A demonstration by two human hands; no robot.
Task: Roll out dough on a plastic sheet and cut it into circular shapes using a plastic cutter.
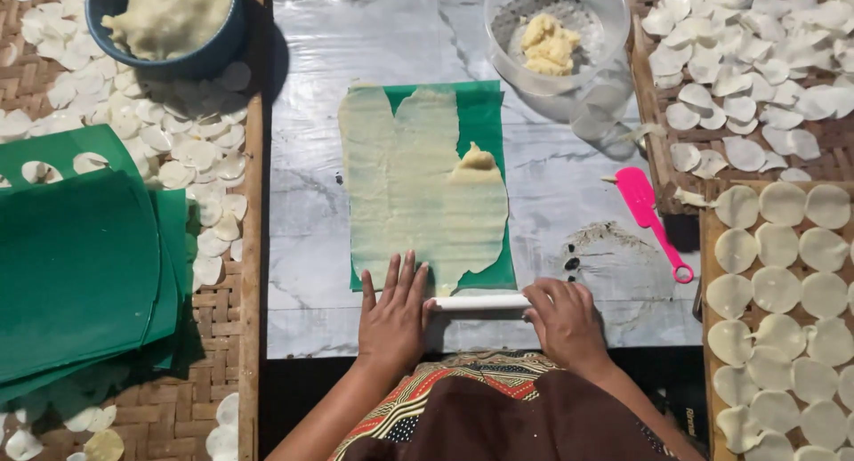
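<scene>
A thin sheet of pale dough (418, 181) lies spread over a green plastic sheet (485, 123) on a marble-patterned board (311, 60). A small lump of dough (477, 157) sits near the sheet's right side. At the near edge of the dough lies a white roller (480, 303). My left hand (393, 310) rests flat on the roller's left end, fingers stretched onto the green sheet. My right hand (564, 316) is curled over the roller's right end.
A blue bowl of dough (169, 20) stands at the back left, a clear bowl (556, 34) with dough scraps at the back. A pink spatula (651, 216) lies right. Stacked green sheets (80, 265) lie left. Woven trays (774, 274) hold several round dough discs.
</scene>
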